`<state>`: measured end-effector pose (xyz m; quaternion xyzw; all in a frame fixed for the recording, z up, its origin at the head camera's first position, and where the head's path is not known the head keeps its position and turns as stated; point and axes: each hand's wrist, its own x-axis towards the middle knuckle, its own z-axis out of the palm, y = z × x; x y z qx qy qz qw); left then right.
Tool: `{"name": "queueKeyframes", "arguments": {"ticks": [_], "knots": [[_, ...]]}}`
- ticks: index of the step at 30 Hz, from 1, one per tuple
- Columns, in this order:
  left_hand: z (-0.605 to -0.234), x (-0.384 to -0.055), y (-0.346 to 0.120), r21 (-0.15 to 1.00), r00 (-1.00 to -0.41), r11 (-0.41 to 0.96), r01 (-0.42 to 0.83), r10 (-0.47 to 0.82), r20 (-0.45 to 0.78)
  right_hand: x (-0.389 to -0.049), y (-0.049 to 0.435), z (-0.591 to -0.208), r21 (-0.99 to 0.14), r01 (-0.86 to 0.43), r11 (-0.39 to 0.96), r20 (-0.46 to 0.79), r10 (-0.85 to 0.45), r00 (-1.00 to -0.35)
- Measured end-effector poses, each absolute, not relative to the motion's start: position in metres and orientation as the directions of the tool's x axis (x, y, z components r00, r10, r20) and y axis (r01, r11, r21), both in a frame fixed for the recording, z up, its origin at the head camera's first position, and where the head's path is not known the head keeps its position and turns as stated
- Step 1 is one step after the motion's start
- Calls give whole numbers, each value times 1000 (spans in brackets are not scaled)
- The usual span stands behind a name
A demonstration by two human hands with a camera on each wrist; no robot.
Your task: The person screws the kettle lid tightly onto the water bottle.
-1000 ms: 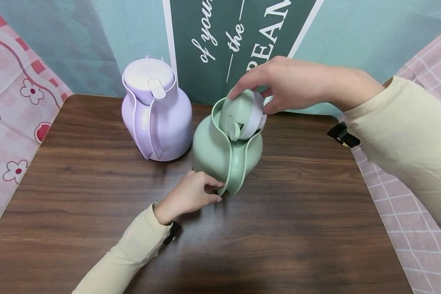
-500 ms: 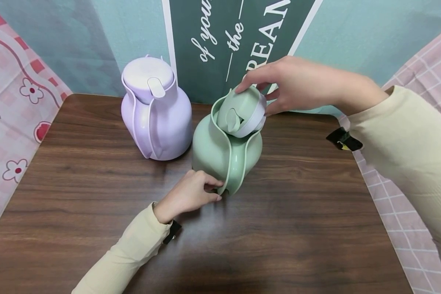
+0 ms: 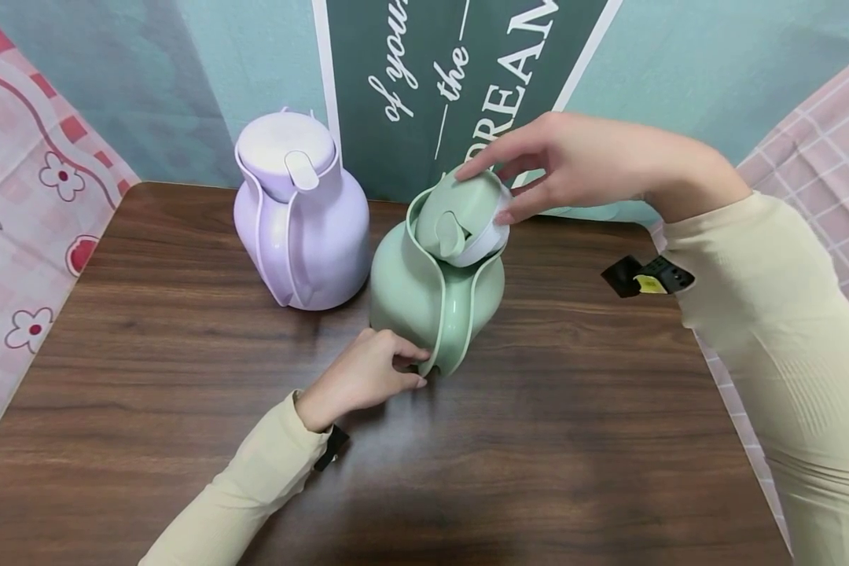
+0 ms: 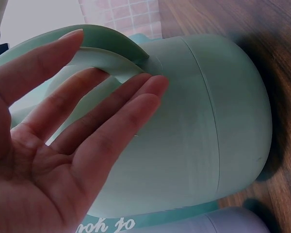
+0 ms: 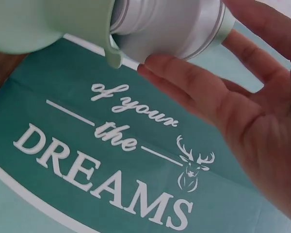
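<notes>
A pale green thermos jug (image 3: 413, 283) stands on the table, its handle facing the near side. Its lid (image 3: 460, 212) sits tilted at the mouth, with the white collar showing on the right. My right hand (image 3: 559, 165) holds this lid by the fingertips, thumb on the collar's near side and fingers over the top. Seen from the right wrist, the white threaded collar (image 5: 169, 24) juts out of the jug's mouth. Low on the handle (image 3: 456, 322), my left hand (image 3: 368, 369) pinches the bottom end between thumb and fingers.
A lilac thermos jug (image 3: 325, 236) with its lid on stands just left of the green one. Behind the brown wooden table (image 3: 538, 456) hangs a teal cloth (image 3: 651, 71) with white lettering. Pink patterned cloths (image 3: 35, 236) flank the sides.
The lid has turned slightly in my right fingers and shifted a little left. My right thumb has come forward on the collar, and the right forearm has swung. The left hand stays put.
</notes>
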<state>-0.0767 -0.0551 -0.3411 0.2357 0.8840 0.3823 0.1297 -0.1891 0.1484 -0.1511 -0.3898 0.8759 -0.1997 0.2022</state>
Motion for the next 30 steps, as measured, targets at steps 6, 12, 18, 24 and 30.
{"name": "queueKeyframes", "arguments": {"ticks": [6,12,18,24,30], "knots": [[-342,-76,-55,734,-854,595,327,519,-40,-182,145,-149,-576,-428,696,-230,-641,-732],[-342,-76,-56,742,-858,594,310,511,-51,-182,151,-157,-648,-422,635,-165,-657,-736],[-343,-76,-56,738,-858,597,315,511,-48,-185,159,-167,-717,-418,558,-109,-682,-723],[-343,-76,-56,738,-860,601,306,506,-56,-184,160,-169,-761,-359,540,-116,-658,-744],[-343,-76,-56,741,-863,602,297,502,-62,-184,160,-169,-741,-316,592,-154,-609,-778]]}}
